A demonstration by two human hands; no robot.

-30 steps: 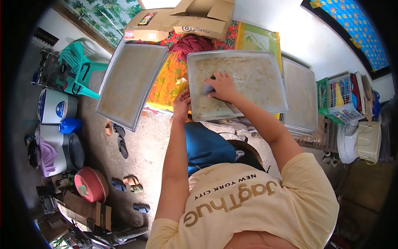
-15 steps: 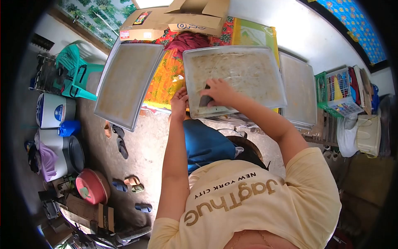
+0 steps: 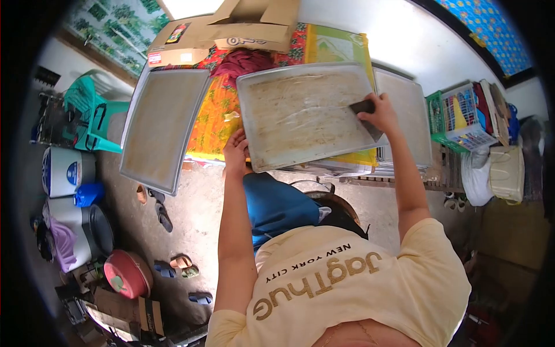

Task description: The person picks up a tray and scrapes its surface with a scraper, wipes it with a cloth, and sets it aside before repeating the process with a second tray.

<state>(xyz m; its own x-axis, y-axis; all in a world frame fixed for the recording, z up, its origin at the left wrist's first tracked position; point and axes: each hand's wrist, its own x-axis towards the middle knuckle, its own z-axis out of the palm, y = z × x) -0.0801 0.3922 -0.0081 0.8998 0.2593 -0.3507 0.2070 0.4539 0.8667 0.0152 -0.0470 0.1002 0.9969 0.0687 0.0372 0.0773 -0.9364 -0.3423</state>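
A grey metal baking tray (image 3: pixel 300 115) with brown stains and pale streaks lies tilted in front of me, over the table's near edge. At its left rim, near the lower corner, my left hand (image 3: pixel 235 152) has its fingers curled around the edge. My right hand (image 3: pixel 381 114) grips a dark flat scraper (image 3: pixel 361 107) against the tray's right side. Left of it lies another stained tray (image 3: pixel 165 127). More trays (image 3: pixel 404 113) are stacked on the right, partly covered by the one I hold.
Cardboard boxes (image 3: pixel 254 37) and a maroon cloth (image 3: pixel 245 62) sit at the table's back. A green chair (image 3: pixel 95 110) stands left. Plastic baskets (image 3: pixel 462 118) are at the right. Slippers (image 3: pixel 181 262) and a red basin (image 3: pixel 124 272) lie on the floor at left.
My right hand has slid the scraper from the tray's lower left part across to its right edge. The left hand still holds the left rim. The whole view has shifted slightly.
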